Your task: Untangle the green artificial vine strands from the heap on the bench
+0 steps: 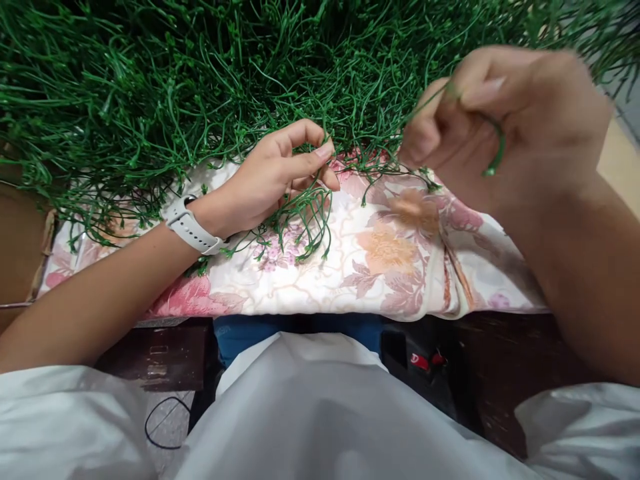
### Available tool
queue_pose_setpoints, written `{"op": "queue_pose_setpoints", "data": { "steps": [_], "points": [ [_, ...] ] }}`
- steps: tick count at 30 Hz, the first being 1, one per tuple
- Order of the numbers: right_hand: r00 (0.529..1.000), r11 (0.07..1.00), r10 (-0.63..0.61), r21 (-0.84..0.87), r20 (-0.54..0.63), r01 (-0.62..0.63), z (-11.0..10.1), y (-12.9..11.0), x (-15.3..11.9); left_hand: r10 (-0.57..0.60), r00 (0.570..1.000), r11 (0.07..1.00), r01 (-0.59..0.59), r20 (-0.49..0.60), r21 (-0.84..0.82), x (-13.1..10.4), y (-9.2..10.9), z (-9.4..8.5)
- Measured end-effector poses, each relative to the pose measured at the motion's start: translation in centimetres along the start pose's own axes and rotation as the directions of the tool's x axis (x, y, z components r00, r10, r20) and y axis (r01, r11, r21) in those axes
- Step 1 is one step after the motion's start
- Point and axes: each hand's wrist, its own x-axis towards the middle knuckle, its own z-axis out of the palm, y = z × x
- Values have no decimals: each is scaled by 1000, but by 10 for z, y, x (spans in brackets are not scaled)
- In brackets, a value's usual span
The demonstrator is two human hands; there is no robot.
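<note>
My left hand (273,167) pinches a small bunch of green stems (327,227) over the flowered cloth (310,287), my right hand (525,120) a stem (501,143) near the heaped greenery (250,80); I should keep both pinches light so nothing snags

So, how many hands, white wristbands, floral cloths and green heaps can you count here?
Hands: 2 (left hand, right hand)
White wristband: 1
Floral cloth: 1
Green heap: 1
Total: 5
Green strands, in both hands and the heap, are too tangled to count.
</note>
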Motion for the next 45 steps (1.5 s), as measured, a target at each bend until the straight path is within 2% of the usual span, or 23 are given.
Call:
{"op": "queue_pose_setpoints", "data": {
  "steps": [2,3,5,10,16,19,21,24,26,28,31,34,36,38,41,45],
  "points": [
    [978,997,-70,-25,-196,67,-2,2,6,9,999,999,-8,-40,41,-3,2,3],
    [964,995,-91,-48,-249,82,-4,4,8,17,998,998,-13,-53,65,-4,3,5],
    [957,990,-102,-124,-273,70,-6,10,9,43,997,994,-36,-65,101,-7,3,6],
    [974,946,-124,-319,-188,59,-4,26,3,72,994,986,-59,-84,153,-9,0,6],
    [993,920,-120,-375,2,112,14,35,-11,79,991,990,-66,-107,121,-11,7,11],
    [993,899,-114,-425,16,110,16,35,-15,70,993,992,-59,-95,115,-11,6,11],
    [990,873,-133,-478,-40,98,15,32,-15,76,993,991,-65,-94,118,-10,4,9],
    [961,849,-189,-526,-203,56,12,24,-12,80,993,988,-67,-89,139,-10,1,8],
    [933,863,-214,-503,-290,41,10,17,-9,81,993,985,-67,-81,158,-9,0,7],
    [929,895,-203,-445,-311,47,9,12,-8,83,994,982,-68,-77,175,-10,1,8],
    [953,911,-161,-409,-255,44,9,8,-7,78,994,979,-61,-83,195,-10,3,9],
    [951,878,-231,-465,-203,114,10,10,-11,97,991,978,-78,-89,194,-10,4,10],
    [966,838,-247,-518,-74,174,12,12,-14,117,990,978,-101,-80,184,-10,4,10],
    [979,815,-160,-542,128,204,15,13,-18,133,988,976,-116,-79,186,-11,4,10],
    [935,840,-31,-498,353,217,20,18,-22,170,979,966,-144,-109,213,-12,4,10],
    [914,904,-18,-383,406,188,25,28,-23,216,967,955,-181,-132,234,-12,6,12]
  ]
}}
